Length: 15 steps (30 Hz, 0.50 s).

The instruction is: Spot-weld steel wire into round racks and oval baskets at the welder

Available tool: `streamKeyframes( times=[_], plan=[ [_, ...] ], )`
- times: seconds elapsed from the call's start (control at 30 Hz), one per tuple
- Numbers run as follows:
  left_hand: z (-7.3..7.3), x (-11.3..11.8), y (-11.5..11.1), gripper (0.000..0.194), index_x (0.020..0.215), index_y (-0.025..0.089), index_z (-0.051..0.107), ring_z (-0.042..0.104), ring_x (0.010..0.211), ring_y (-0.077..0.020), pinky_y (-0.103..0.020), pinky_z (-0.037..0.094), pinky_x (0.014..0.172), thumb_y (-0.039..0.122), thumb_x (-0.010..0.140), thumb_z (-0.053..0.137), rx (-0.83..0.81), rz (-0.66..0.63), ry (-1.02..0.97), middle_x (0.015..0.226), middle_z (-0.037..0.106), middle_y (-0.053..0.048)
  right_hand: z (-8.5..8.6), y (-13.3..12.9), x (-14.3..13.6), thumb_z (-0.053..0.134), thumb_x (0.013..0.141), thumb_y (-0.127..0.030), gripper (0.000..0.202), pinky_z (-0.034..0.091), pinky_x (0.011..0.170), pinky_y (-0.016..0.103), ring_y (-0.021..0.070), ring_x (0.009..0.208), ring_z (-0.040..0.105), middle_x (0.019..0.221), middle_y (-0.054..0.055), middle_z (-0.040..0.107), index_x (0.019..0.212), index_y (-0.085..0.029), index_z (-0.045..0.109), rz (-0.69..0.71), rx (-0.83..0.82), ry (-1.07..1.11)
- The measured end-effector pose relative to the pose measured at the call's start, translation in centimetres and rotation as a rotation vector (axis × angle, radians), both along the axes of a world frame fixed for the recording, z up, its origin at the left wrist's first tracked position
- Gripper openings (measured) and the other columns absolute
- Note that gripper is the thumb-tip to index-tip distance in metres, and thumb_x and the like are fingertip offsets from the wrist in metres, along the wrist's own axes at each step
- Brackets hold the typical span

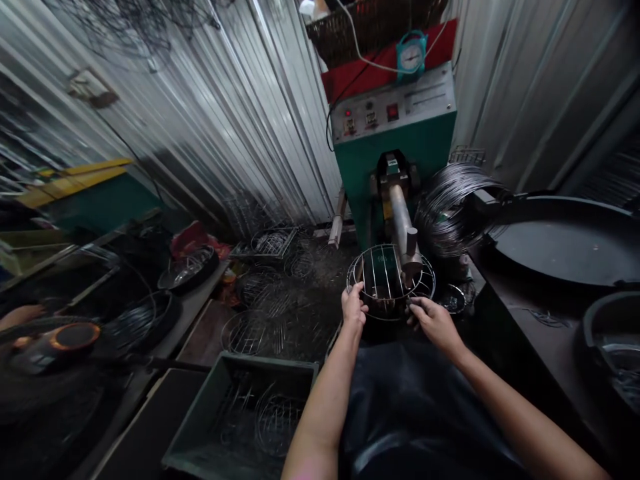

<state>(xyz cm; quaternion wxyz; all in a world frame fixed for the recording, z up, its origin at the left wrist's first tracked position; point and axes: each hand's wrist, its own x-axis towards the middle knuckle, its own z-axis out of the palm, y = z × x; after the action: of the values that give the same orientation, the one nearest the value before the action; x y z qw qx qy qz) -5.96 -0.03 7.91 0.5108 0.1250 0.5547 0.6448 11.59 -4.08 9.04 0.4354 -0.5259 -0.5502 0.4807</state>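
Note:
A round wire rack [383,295] with parallel bars sits under the metal arm [404,227] of a green spot welder [395,160]. My left hand [354,305] is closed on the rack's left rim. At the rim's right front is my right hand [424,313], fingers pinched together. What lies between those fingertips is too small and dark to make out. The welder's arm reaches down to the rack's right side, close to my right hand.
A coil of wire [457,210] stands right of the welder, beside a large black tray [570,240]. At lower left a green crate [200,427] holds wire racks. Loose wire pieces litter the floor [320,300]. Another person's hand [23,316] shows at far left.

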Motion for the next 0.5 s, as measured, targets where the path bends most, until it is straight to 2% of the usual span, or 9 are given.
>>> streamKeyframes(
  times=[0.13,0.3,0.5],
  plan=[
    [0.2,0.4,0.4,0.044,0.077,0.019,0.044,0.021,0.037,0.0005,-0.014,0.013,0.034,0.038,0.052,0.074,0.010,0.014,0.006,0.055,0.030,0.010,-0.1,0.3,0.1,0.051,0.074,-0.041,0.030,0.045,0.042,0.024,0.0145,0.052,0.058,0.069,0.005,0.064,0.087,-0.016,0.059,-0.044,0.041,-0.026],
    [1.1,0.6,0.6,0.047,0.084,0.019,0.045,0.024,0.037,-0.0002,-0.014,0.014,0.034,0.037,0.052,0.075,-0.008,0.017,0.036,0.055,0.031,0.010,-0.1,1.0,0.1,0.051,0.076,-0.041,0.028,0.043,0.041,0.024,0.0149,0.051,0.058,0.071,0.006,0.066,0.086,-0.017,0.060,-0.045,0.068,-0.074],
    [1.5,0.8,0.7,0.043,0.077,0.018,0.045,0.026,0.037,-0.0003,-0.015,0.014,0.034,0.037,0.052,0.075,-0.024,0.021,0.047,0.053,0.030,0.010,-0.4,0.8,-0.3,0.051,0.077,-0.044,0.031,0.048,0.050,0.027,0.0161,0.059,0.060,0.080,0.007,0.067,0.091,-0.017,0.059,-0.096,0.056,0.014]
  ],
)
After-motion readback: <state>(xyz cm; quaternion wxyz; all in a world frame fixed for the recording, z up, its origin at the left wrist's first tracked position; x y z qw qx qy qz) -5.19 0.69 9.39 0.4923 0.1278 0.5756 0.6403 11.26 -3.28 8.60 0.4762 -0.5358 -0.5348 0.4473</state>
